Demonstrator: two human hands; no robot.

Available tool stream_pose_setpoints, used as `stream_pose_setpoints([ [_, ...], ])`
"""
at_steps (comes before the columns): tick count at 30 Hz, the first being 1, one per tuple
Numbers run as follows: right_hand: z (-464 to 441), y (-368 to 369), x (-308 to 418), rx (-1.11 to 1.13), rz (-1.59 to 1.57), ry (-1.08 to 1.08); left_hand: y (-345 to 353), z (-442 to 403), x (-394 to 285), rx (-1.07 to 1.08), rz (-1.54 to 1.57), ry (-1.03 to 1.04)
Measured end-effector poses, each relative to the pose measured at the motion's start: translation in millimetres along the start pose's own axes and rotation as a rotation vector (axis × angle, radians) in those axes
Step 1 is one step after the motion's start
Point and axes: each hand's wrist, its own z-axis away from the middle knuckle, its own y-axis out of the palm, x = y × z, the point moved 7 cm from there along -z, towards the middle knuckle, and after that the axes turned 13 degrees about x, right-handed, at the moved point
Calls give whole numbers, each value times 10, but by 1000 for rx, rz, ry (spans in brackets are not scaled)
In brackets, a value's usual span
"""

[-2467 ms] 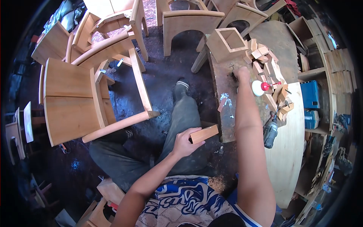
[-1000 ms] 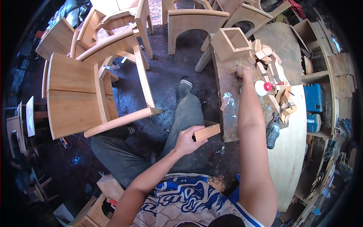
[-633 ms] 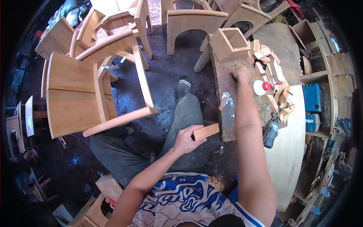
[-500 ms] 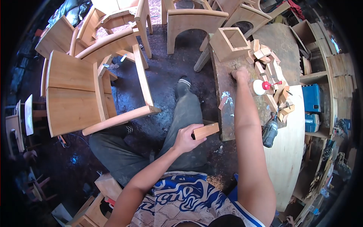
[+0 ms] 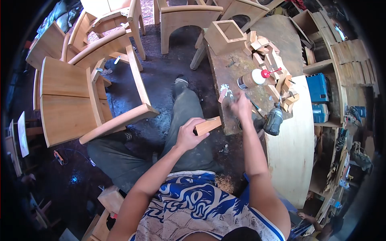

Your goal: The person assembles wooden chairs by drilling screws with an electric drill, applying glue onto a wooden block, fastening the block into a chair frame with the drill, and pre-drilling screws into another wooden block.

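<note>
My left hand [image 5: 189, 135] is closed around a small wooden block [image 5: 208, 127], holding it over my lap beside the table edge. A thin dark mark or small item shows on the block's top edge; it is too small to name. My right hand [image 5: 242, 107] is above the near part of the worktable [image 5: 241, 127], its fingers smeared by motion, so what they hold is unclear. Close to it lie a small wood piece [image 5: 222, 95] by a white glue smear [image 5: 227, 89], and a glue bottle [image 5: 252, 78] with a red cap. A few screws [image 5: 232, 62] lie farther up the table.
A power drill [image 5: 274, 120] rests at the table's right side, near a pile of wooden blocks [image 5: 265, 54]. An open wooden box [image 5: 225, 37] stands at the far end. Wooden chairs [image 5: 72, 104] crowd the left and back. Shelves with blue cases [image 5: 319, 89] line the right.
My right hand has come back from the screws toward my body, uncovering them and the bottle. My left hand still holds the block. The view has shifted slightly.
</note>
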Motion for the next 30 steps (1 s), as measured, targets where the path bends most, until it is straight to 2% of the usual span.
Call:
stream_pose_setpoints([
  [4,441,341,-311,43,117,51,-4,42,37,-20,5,-38],
  [6,485,394,-403,-41,152,32,34,-27,38,3,11,-49],
  [12,294,212,-376,-61,204,6,151,-433,57,165,21,-65],
  [21,-189,178,-443,-1,320,93,271,-477,128,192,128,-117],
  [22,-223,190,-468,2,318,99,262,-479,101,199,124,-116],
  [24,-223,172,-481,-31,313,105,248,-463,128,232,9,-248],
  [26,-172,115,-467,-65,311,108,227,-468,101,217,-42,-205],
  [28,93,-27,-340,-80,268,48,214,-464,111,192,-86,-164],
  [30,479,-159,-171,-190,68,-118,222,-474,119,204,-134,-99],
])
